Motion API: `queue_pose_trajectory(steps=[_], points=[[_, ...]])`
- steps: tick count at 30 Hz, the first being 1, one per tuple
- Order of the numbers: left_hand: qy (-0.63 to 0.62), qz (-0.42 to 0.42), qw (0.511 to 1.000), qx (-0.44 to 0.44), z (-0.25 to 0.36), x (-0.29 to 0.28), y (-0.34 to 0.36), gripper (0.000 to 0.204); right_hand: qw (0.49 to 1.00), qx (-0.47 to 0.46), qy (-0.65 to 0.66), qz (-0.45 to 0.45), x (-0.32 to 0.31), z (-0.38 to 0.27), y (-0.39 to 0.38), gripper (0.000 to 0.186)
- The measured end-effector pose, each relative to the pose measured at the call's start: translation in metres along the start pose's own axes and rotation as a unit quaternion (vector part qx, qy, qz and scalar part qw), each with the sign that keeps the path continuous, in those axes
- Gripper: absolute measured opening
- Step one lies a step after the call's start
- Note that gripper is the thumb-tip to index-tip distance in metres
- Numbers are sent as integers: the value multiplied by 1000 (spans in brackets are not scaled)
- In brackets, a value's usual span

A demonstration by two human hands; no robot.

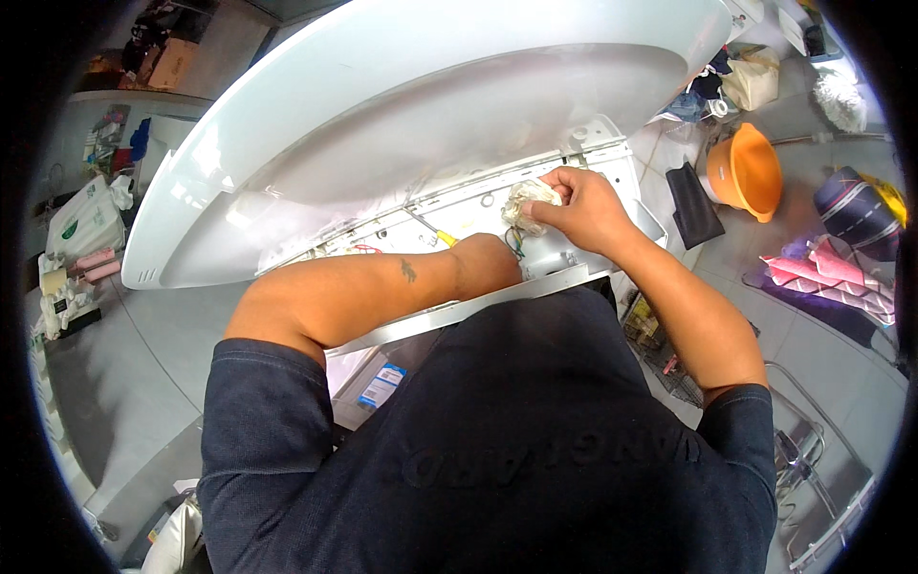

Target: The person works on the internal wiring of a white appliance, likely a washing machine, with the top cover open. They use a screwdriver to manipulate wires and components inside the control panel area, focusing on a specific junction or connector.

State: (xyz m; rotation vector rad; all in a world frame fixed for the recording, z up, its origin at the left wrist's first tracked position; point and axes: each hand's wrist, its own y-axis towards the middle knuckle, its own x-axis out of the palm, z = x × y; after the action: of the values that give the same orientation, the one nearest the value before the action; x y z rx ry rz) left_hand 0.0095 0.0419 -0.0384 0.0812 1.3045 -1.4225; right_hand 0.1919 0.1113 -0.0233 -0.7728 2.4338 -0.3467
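My right hand [588, 209] is closed in a pinch on a crumpled, off-white bundle [528, 206]; whether it is cloth or wrapped wire I cannot make out. It is above a white metal housing [491, 205] with holes and thin wires. My left hand [486, 262] reaches down inside that housing beside the bundle, its fingers hidden from view. A screwdriver [446, 237] with a yellow handle lies just left of that hand, its shaft pointing up and left. Dark thin wires show between the two hands.
A large curved white cover [421, 105] stands raised beyond the housing. On the tiled floor to the right are an orange bucket [755, 172], a dark cloth [693, 206] and pink fabric [832, 273]. A metal rack [808, 450] is at the lower right. White bags [86, 225] are at the left.
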Motion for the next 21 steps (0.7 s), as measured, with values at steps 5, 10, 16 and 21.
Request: queue_pose_trajectory(steps=[5,10,16,21], points=[[-6,5,1000,-1,-4,6,3,11,1000,-1,2,-1,0,0,0,31],[-61,28,997,21,-14,6,-5,17,1000,9,-3,-1,-5,-2,0,47],[-212,167,963,-6,-31,14,-30,19,999,-4,-51,20,-8,0,2,50],[-242,285,927,-27,-24,8,-57,24,998,-9,-55,3,-9,4,7,36]])
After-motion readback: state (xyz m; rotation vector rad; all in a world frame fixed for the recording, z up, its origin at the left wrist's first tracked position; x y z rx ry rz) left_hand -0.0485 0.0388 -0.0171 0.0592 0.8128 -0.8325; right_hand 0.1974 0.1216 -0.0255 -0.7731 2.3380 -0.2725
